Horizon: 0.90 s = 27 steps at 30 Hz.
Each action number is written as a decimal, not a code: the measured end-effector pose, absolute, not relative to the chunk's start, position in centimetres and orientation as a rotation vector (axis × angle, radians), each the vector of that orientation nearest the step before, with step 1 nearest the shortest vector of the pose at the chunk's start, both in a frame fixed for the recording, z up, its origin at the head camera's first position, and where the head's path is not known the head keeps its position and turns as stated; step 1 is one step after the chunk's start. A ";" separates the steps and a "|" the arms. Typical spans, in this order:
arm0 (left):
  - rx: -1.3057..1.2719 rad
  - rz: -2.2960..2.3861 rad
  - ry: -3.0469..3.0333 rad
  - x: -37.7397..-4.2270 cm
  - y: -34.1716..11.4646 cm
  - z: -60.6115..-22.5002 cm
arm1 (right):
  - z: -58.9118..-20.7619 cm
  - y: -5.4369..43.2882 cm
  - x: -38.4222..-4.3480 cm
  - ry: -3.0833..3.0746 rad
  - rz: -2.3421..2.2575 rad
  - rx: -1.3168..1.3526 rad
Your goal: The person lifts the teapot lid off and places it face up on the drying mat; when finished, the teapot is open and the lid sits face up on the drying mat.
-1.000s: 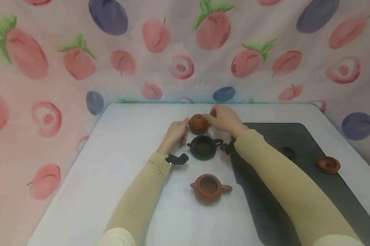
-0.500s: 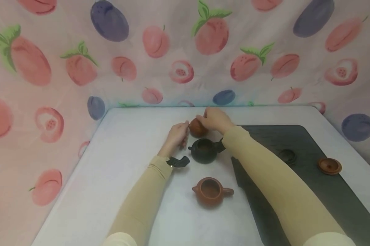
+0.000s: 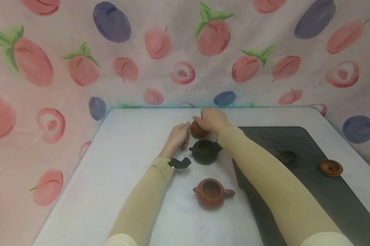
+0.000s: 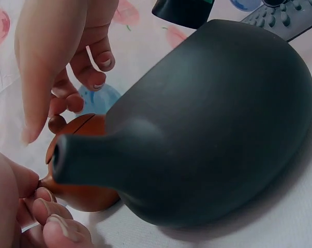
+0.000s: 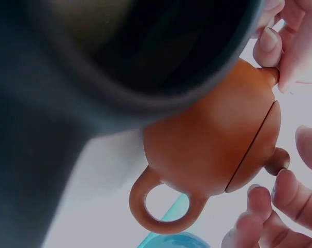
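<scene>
At the back of the table stands a small orange-brown teapot (image 3: 197,130) with its lid on. My left hand (image 3: 177,137) pinches its spout between thumb and fingers. My right hand (image 3: 214,120) is over the lid; in the right wrist view, its fingertips are close to the round knob (image 5: 277,161), with the thumb apart from it. Whether a fingertip touches the knob, I cannot tell. Just in front is a black lidless teapot (image 3: 205,155), which covers much of both wrist views. Nearer me sits a reddish-brown lidless teapot (image 3: 212,193), its handle pointing right.
A dark tray (image 3: 274,140) lies on the right of the white table (image 3: 117,147), partly under my right sleeve. On it are a black lid (image 3: 288,158) and, by its right edge, a brown lid (image 3: 330,167). A fruit-patterned cloth (image 3: 179,37) hangs behind.
My right hand has moved left from the teapot's handle side to over its lid. My left hand stays at the spout. The head view has tilted slightly.
</scene>
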<state>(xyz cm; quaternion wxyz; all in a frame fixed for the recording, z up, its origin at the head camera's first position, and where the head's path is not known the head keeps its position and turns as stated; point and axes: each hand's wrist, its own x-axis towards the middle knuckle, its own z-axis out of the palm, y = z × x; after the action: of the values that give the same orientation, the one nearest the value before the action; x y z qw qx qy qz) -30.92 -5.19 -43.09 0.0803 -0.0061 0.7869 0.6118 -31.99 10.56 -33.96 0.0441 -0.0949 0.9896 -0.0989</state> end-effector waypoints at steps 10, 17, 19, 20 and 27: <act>-0.012 1.809 2.373 -30.9 -5.3 -43.1 | -34.0 10.5 -32.2 3.014 -0.208 -0.294; -0.017 1.800 2.376 -30.7 -5.3 -43.0 | -34.0 10.6 -32.3 2.993 -0.228 -0.307; -0.019 1.795 2.378 -30.8 -5.3 -43.0 | -33.9 10.7 -32.3 2.984 -0.240 -0.317; -0.019 1.792 2.381 -30.8 -5.3 -43.0 | -33.7 10.8 -32.3 2.979 -0.251 -0.321; -0.032 1.823 2.363 -31.0 -5.3 -43.2 | -33.0 12.3 -32.1 2.933 -0.454 -0.390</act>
<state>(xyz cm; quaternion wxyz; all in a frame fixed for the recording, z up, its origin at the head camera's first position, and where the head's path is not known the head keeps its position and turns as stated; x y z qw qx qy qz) -30.99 -5.32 -43.17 0.0785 -0.0107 0.7893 0.6089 -32.12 12.25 -33.05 0.0741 -0.1300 0.9771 -0.1512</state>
